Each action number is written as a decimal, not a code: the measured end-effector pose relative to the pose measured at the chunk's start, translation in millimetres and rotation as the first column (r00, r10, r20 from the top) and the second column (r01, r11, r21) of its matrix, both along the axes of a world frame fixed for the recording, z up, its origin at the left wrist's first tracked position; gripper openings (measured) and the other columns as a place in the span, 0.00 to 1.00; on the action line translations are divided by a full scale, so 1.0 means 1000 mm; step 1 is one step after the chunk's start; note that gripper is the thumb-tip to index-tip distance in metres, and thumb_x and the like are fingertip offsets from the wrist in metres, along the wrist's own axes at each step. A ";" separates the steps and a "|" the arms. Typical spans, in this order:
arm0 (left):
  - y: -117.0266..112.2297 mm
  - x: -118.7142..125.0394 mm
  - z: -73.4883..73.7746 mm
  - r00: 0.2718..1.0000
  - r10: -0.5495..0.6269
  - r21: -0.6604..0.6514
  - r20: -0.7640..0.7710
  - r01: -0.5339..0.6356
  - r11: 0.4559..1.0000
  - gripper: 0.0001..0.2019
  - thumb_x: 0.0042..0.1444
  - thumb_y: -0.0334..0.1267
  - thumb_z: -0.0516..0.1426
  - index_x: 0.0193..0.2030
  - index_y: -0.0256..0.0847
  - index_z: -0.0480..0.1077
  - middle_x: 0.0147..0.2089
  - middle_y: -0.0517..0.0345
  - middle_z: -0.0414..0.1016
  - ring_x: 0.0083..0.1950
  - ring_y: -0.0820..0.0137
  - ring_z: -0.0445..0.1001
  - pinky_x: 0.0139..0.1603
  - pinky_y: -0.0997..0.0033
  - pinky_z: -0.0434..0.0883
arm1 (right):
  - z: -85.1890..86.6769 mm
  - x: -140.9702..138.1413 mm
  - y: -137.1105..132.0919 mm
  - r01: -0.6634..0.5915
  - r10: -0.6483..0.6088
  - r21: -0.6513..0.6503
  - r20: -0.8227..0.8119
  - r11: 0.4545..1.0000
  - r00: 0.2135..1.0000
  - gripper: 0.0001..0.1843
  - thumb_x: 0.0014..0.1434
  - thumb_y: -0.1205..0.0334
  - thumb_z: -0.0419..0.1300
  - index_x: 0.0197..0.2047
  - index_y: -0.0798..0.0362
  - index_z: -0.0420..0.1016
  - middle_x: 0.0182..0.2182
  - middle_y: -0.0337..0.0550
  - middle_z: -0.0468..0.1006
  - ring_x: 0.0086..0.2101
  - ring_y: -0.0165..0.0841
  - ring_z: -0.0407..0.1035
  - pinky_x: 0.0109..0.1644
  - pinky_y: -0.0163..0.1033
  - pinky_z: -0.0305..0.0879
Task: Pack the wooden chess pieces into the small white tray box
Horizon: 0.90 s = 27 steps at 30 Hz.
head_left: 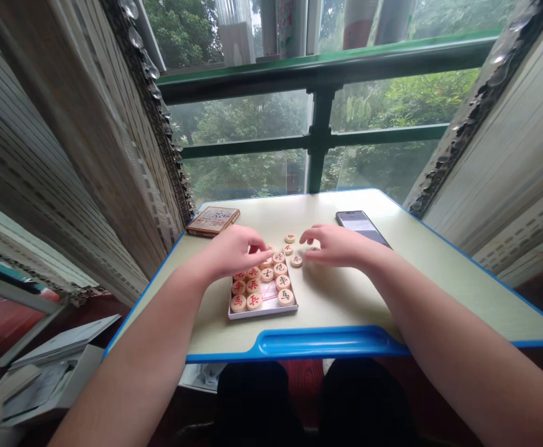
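Note:
A shallow white box tray (262,312) sits on the desk and holds several round wooden chess discs (254,287) with red and black characters. My left hand (234,249) hovers over the tray's far end, fingers curled down onto the discs there. My right hand (334,245) reaches in from the right, fingers bent and spread over loose discs (296,260) lying just beyond the tray. Another loose disc (290,238) lies farther back between both hands.
A brown box lid (212,220) lies at the desk's far left corner. A dark phone (361,226) rests at the far right. The desk (439,273) has a blue rim and front groove. Window bars and curtains stand behind; papers lie on the floor at left.

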<state>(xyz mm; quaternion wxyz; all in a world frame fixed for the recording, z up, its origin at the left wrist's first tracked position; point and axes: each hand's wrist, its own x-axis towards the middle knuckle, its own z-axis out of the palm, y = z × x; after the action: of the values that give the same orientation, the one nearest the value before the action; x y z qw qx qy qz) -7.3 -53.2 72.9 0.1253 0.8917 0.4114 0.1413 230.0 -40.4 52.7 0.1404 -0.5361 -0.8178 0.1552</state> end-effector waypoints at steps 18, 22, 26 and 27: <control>0.003 0.007 -0.015 0.970 -0.080 -0.100 -0.230 0.058 0.993 0.09 0.52 0.38 0.56 0.29 0.40 0.78 0.27 0.55 0.77 0.27 0.72 0.70 0.28 0.74 0.60 | 0.002 -0.008 -0.005 -0.012 0.035 -0.115 0.201 0.993 0.979 0.16 0.50 0.66 0.55 0.43 0.50 0.76 0.44 0.47 0.74 0.36 0.36 0.70 0.37 0.36 0.62; 0.002 0.008 -0.016 0.966 -0.053 -0.061 -0.251 0.039 0.997 0.10 0.52 0.40 0.57 0.27 0.40 0.77 0.27 0.55 0.76 0.26 0.71 0.68 0.27 0.73 0.58 | 0.001 -0.008 -0.003 0.009 0.008 -0.082 0.214 0.997 0.977 0.13 0.50 0.65 0.55 0.40 0.52 0.76 0.41 0.49 0.75 0.37 0.37 0.69 0.38 0.36 0.63; 0.004 0.007 -0.018 0.968 -0.038 -0.029 -0.247 0.032 0.999 0.10 0.53 0.41 0.57 0.26 0.40 0.76 0.26 0.56 0.75 0.26 0.71 0.67 0.27 0.73 0.57 | 0.000 -0.010 -0.003 0.048 -0.042 -0.020 0.209 0.999 0.977 0.12 0.51 0.63 0.56 0.38 0.53 0.76 0.41 0.49 0.75 0.35 0.37 0.69 0.37 0.37 0.63; 0.005 0.007 -0.019 0.969 -0.044 -0.022 -0.244 0.040 0.999 0.10 0.53 0.41 0.57 0.26 0.40 0.75 0.26 0.56 0.75 0.26 0.71 0.67 0.27 0.73 0.57 | 0.000 -0.011 -0.003 0.052 -0.049 -0.007 0.200 0.999 0.979 0.11 0.51 0.63 0.56 0.38 0.53 0.76 0.40 0.49 0.75 0.34 0.36 0.69 0.37 0.37 0.63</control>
<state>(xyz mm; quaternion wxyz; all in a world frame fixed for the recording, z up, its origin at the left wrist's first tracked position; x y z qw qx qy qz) -0.7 -48.5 53.7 0.0843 0.9096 0.4060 0.0242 218.8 -43.7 52.7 0.0582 -0.5705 -0.8128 0.1022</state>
